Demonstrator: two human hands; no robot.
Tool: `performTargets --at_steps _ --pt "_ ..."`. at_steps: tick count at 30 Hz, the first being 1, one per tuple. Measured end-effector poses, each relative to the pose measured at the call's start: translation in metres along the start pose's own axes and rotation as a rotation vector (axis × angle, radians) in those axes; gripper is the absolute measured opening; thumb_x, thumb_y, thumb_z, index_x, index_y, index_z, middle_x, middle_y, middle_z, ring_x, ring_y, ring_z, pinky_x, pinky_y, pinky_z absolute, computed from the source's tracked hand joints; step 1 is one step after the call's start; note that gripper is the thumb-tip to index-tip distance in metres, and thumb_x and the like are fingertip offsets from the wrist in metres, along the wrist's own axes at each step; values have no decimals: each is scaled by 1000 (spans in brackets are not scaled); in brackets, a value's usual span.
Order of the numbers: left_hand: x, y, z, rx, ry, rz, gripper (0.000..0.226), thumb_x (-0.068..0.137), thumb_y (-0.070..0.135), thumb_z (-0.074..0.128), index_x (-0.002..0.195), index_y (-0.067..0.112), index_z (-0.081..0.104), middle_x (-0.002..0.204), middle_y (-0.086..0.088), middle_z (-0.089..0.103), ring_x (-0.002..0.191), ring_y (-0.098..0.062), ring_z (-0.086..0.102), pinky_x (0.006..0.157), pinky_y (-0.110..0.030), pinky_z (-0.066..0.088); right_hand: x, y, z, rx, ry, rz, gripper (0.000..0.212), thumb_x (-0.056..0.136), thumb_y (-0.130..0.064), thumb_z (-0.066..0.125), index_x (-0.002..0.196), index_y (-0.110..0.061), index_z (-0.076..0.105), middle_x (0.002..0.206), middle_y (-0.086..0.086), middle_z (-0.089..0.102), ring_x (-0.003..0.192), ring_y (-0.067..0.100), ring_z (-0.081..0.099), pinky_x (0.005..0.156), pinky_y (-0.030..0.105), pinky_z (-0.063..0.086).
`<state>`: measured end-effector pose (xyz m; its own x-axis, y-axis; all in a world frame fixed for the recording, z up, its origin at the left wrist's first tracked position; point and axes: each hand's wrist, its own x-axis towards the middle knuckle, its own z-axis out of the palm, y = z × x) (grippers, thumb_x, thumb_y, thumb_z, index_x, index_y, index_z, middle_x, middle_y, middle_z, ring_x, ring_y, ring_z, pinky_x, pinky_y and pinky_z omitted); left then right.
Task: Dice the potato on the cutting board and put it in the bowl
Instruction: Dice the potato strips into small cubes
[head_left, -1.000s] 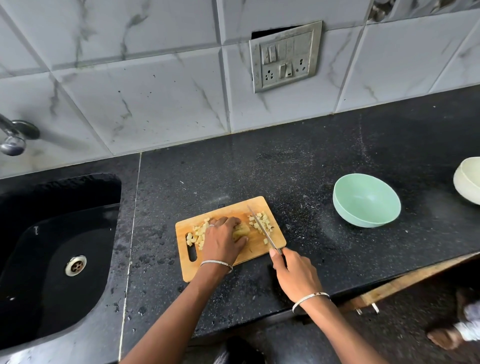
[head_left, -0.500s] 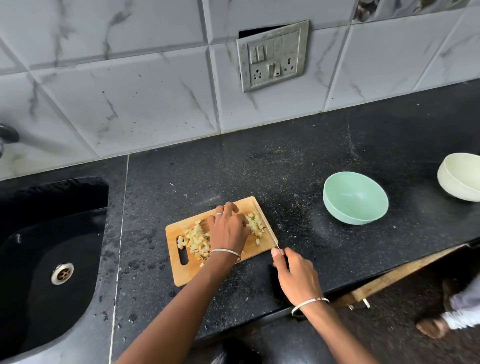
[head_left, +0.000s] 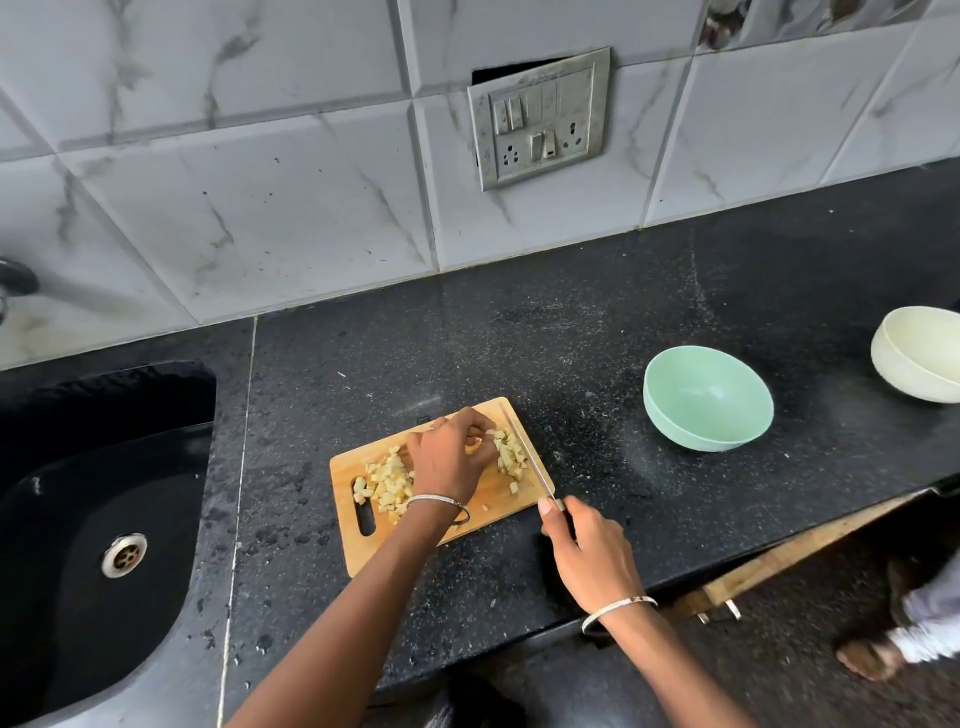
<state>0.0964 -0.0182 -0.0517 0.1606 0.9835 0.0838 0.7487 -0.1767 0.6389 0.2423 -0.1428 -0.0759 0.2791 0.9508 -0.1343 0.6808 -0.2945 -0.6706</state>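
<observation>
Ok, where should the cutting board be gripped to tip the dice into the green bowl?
Probably at the handle slot in the cutting board's left end, coming from the sink side: the cutout gives a ready hold, and the knife lies along the opposite edge.

Near the tabletop's (head_left: 571, 322) front edge, the left hand (head_left: 452, 457) pinches diced potato (head_left: 508, 453) on the cutting board (head_left: 498, 500); the right hand (head_left: 587, 556) grips a knife (head_left: 527, 454) (blade along the board's right side). A green bowl (head_left: 707, 405) sits well apart.
</observation>
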Motion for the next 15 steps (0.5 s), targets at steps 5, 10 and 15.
performTargets --at_steps 5,10,15 --pt "-9 -3 -8 -286 1 -2 20 77 7 72 86 24 71 77 13 68 66 -3 56 64 -15 49 -2 1 2 1 -17 -3 42 98 -57 33 85 -23 56 86 -4 71 87 27 64 73 39 46" --pt "-17 -7 -7 43 -49 109 15 76 18 75 87 28 74 77 15 70 69 -5 57 71 -29 49 -5 3 2 12 -11 -21 43 98 -56 34 83 -22 55 83 -3 71 82 26 65 72 40 47" --pt "-44 -8 8 243 -66 80 14 79 21 73 91 27 73 83 10 73 86 -16 64 84 -37 48 -21 7 0 7 -29 -12 43 98 -55 33 84 -21 56 75 -3 66 82 27 63 71 40 45"
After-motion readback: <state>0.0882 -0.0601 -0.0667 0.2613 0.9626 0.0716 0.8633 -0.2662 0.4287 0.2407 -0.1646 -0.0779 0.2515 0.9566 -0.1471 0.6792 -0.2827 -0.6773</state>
